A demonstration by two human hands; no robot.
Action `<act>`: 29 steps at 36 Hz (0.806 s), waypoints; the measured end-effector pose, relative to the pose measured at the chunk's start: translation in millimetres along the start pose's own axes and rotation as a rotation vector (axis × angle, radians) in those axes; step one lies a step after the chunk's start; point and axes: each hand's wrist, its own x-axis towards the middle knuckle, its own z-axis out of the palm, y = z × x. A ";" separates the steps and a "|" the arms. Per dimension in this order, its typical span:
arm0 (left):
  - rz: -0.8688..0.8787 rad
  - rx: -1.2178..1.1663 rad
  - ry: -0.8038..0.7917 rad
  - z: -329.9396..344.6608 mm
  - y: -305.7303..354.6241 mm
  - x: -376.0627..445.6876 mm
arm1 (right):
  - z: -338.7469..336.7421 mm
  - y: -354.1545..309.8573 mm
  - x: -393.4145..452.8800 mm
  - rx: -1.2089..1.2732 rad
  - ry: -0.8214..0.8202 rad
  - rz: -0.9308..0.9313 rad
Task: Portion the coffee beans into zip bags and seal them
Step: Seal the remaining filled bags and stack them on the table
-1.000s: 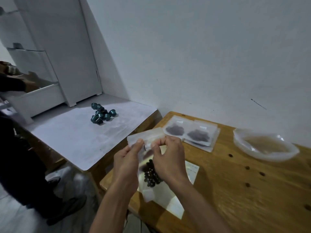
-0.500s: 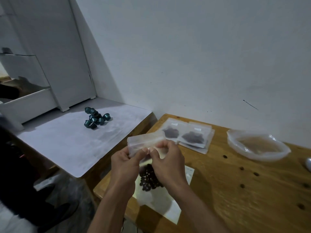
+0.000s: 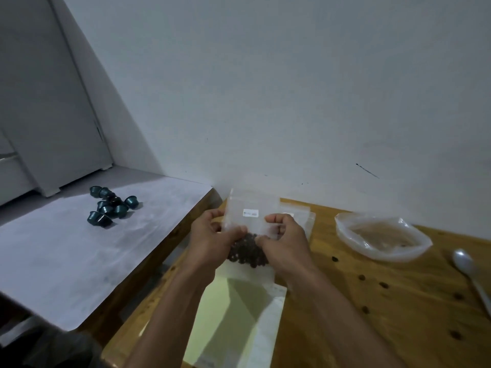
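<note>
fingers of our left hand [image 3: 212,241] and right hand [image 3: 285,241] are pinching the zip bag [image 3: 252,208], coffee beans [image 3: 247,252] sagging below our grip.

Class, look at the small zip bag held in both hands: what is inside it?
Dark coffee beans fill the lower part of the zip bag; its upper part looks empty. The left hand and right hand cover its lower corners.

Spoon [image 3: 467,272] and open bag [image 3: 382,236] crowd right side
</note>
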 end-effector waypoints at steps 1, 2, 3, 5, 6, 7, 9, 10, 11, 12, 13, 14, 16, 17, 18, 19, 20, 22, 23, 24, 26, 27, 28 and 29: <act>0.013 0.023 0.016 5.2 1.4 9.1 | -1.9 1.6 6.3 -0.024 0.015 -0.003; 0.028 0.062 0.034 10.6 3.4 18.0 | -3.4 3.0 13.6 -0.045 0.044 -0.008; 0.049 0.117 0.049 16.2 6.4 25.6 | -4.8 3.5 21.2 -0.068 0.078 -0.016; 0.090 0.229 0.030 25.5 12.1 39.7 | -6.3 3.1 37.2 -0.118 0.135 -0.022; 0.103 0.266 -0.005 29.6 14.0 46.6 | -6.5 3.8 46.2 -0.155 0.158 -0.028; 0.110 0.292 -0.045 33.3 15.5 52.8 | -6.1 5.2 55.4 -0.197 0.179 -0.037; 0.129 0.374 -0.097 41.0 15.1 65.0 | -5.8 8.5 71.7 -0.274 0.211 -0.043; 0.141 0.428 -0.102 44.5 13.7 70.6 | -5.2 9.3 78.1 -0.312 0.217 -0.042; 0.157 0.479 -0.100 47.6 11.8 75.5 | -4.7 10.4 83.6 -0.348 0.214 -0.042; 0.170 0.521 -0.098 50.1 8.7 80.4 | -4.3 11.6 88.0 -0.386 0.206 -0.039; 0.184 0.557 -0.099 52.3 5.7 84.5 | -3.7 12.3 90.6 -0.422 0.202 -0.035; 0.190 0.591 -0.104 53.8 2.8 87.5 | -2.9 12.9 91.7 -0.462 0.197 -0.023; 0.200 0.653 -0.119 56.3 -1.7 89.5 | -1.1 16.9 92.5 -0.555 0.190 -0.014; 0.210 0.686 -0.126 57.5 -4.4 89.7 | -0.1 19.9 92.5 -0.606 0.190 -0.008; 0.224 0.717 -0.129 58.8 -7.0 89.5 | 0.3 22.6 91.5 -0.663 0.185 0.000; 0.237 0.744 -0.125 59.8 -9.5 88.9 | 0.6 24.7 90.6 -0.718 0.181 0.006; 0.246 0.766 -0.118 60.6 -11.5 88.1 | 0.6 26.5 89.5 -0.760 0.181 0.008; 0.269 0.800 -0.106 62.2 -15.2 87.8 | -0.9 27.7 88.0 -0.817 0.194 -0.003; 0.276 0.811 -0.104 62.7 -16.3 87.8 | -1.1 27.8 87.4 -0.837 0.200 -0.010; 0.277 0.819 -0.103 63.1 -16.6 87.5 | -1.2 27.7 86.9 -0.849 0.201 -0.014; 0.285 0.831 -0.096 64.1 -15.3 85.6 | -1.4 28.2 86.7 -0.851 0.191 -0.016; 0.286 0.837 -0.094 64.7 -14.8 84.6 | -1.3 28.5 86.5 -0.843 0.184 -0.015; 0.285 0.835 -0.093 65.2 -14.5 83.8 | -1.3 28.6 86.0 -0.832 0.179 -0.016; 0.279 0.834 -0.093 65.4 -14.0 82.7 | -1.6 28.5 85.0 -0.821 0.178 -0.020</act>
